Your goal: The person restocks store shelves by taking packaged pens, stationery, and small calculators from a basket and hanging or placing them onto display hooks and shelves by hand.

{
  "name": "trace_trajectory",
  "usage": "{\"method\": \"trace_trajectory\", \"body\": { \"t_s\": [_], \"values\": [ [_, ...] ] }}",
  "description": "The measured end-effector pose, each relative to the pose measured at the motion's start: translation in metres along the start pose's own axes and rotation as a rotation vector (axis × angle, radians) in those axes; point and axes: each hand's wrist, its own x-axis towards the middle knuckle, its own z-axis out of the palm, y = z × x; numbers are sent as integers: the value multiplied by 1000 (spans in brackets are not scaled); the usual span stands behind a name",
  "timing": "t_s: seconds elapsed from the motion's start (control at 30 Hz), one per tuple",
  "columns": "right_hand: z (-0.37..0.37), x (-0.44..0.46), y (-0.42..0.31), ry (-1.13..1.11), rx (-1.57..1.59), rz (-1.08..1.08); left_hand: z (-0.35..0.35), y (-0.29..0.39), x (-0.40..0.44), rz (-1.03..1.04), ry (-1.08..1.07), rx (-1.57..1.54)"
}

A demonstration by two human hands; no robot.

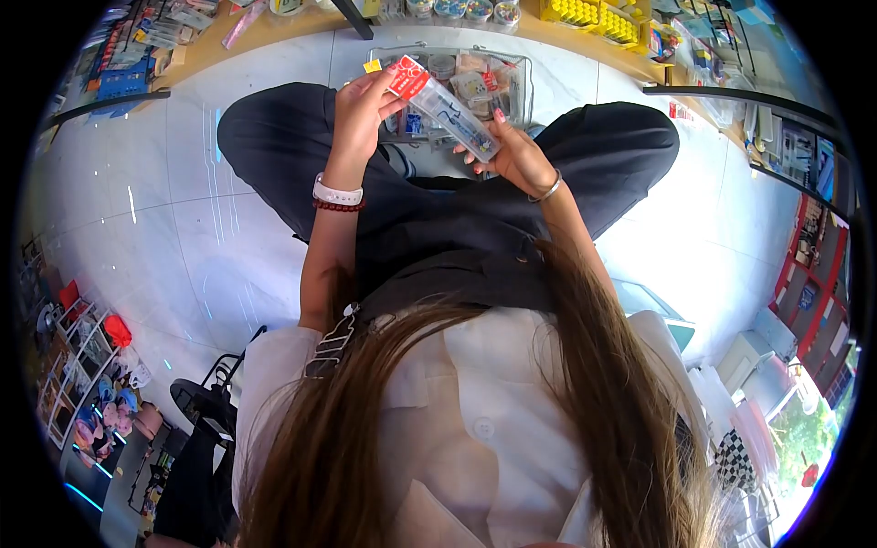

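Note:
A clear plastic package [454,119] with a red printed top slants between my two hands, above my lap. My left hand [361,108] pinches its red end between thumb and fingers. The lower clear end rests in my right hand [516,157], thumb on one side and fingers on the other. Dark blue shapes show through the plastic, too small to name. Just beyond my hands, a wire basket [528,84] on the floor holds several small packaged items, partly hidden by the package and my hands.
Shelves with goods, among them yellow trays [598,22] and round tubs [478,11], curve along the far side. A black chair [203,397] stands behind me at the lower left, near a white rack [80,352]. Red shelving [816,283] is at the right.

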Motion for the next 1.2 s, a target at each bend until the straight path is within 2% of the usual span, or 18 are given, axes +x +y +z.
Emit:
{"method": "trace_trajectory", "body": {
  "t_s": [0.2,0.43,0.73,0.87,0.93,1.0,1.03,1.1,1.13,1.2],
  "values": [
    [4,0,0,24,5,-37,4,-5,-1,0,-36,-15],
    [8,4,-2,15,35,-99,24,-20,-8,-15,-204,12],
    [8,5,3,46,37,-109,24,-22,-10,-49,-159,100],
    [8,7,8,112,-147,-97,24,-24,-10,-53,-163,64],
    [12,5,5,198,-451,-178,26,-23,-14,-9,-116,125],
    [18,2,-1,388,-1088,-216,26,-28,-14,-24,-71,217],
    [10,8,10,457,-1185,-514,31,-31,-13,2,-68,234],
    [1,18,25,601,-1254,-691,29,-47,-4,41,-115,291],
    [5,18,24,633,-1203,-639,28,-52,3,45,-167,414],
    [17,12,17,718,-1145,-761,52,-44,-3,55,-169,260]
  ]
}}
